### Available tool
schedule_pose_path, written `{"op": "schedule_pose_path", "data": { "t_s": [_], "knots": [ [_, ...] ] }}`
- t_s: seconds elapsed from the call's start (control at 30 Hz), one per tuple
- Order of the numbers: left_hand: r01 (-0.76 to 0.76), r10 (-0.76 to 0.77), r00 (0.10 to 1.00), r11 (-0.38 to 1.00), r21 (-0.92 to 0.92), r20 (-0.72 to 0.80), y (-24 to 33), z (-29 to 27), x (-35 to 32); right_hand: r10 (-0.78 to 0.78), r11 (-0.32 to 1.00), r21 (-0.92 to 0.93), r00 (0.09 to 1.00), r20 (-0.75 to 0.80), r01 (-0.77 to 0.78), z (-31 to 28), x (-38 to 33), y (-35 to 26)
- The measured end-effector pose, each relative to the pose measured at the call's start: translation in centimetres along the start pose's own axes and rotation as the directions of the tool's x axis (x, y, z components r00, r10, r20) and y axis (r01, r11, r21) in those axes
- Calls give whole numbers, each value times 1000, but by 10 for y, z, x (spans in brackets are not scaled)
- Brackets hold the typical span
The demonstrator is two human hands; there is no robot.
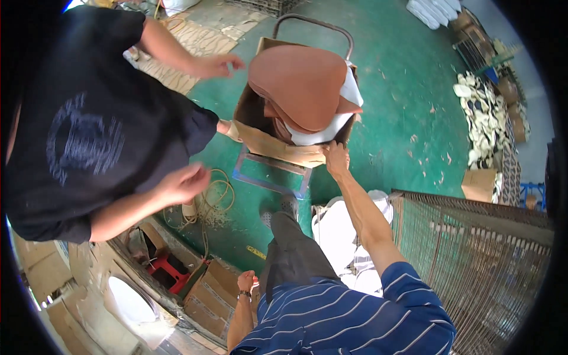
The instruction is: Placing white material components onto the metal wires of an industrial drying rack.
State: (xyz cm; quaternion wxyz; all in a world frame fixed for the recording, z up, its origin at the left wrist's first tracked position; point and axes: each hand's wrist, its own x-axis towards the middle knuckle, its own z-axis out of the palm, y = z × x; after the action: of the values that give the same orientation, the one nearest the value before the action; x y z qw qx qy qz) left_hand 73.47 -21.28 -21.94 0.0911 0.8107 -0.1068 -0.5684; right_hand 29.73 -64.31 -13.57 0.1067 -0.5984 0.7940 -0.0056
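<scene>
In the head view, the right hand (336, 158) reached forward with the arm straight, its fingers pressed on the near rim of the box (278, 145), at that rim's right end; whether they curled over the edge could not be told. The box sat on a cart (273, 171) on the green floor (402, 106), with brown sheets (296, 83) and a white sheet (349, 94) heaped in it, rising just beyond the fingertips. The left hand (246, 281) hung low beside the trouser leg, wearing a wristwatch, fingers loosely curled and holding nothing. Another person (89, 136) in a dark shirt stood at the left, one hand (220, 65) open near the box's far left corner, the other (183, 183) lower. A wire cage (473, 248) stood to the right.
</scene>
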Motion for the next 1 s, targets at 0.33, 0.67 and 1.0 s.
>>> {"op": "schedule_pose_path", "data": {
  "t_s": [0.33,0.67,1.0],
  "knots": [
    [-169,202,972,956,-240,122,87,0,-15,-372,925,-105,926,-66,364,26,4,32],
    [-155,103,978,943,-295,-183,30,-19,-33,-787,616,-161,611,-87,771,76,48,96],
    [103,-220,960,855,-508,-175,-84,17,-68,-463,880,-85,884,65,467,69,28,79]
  ]
}}
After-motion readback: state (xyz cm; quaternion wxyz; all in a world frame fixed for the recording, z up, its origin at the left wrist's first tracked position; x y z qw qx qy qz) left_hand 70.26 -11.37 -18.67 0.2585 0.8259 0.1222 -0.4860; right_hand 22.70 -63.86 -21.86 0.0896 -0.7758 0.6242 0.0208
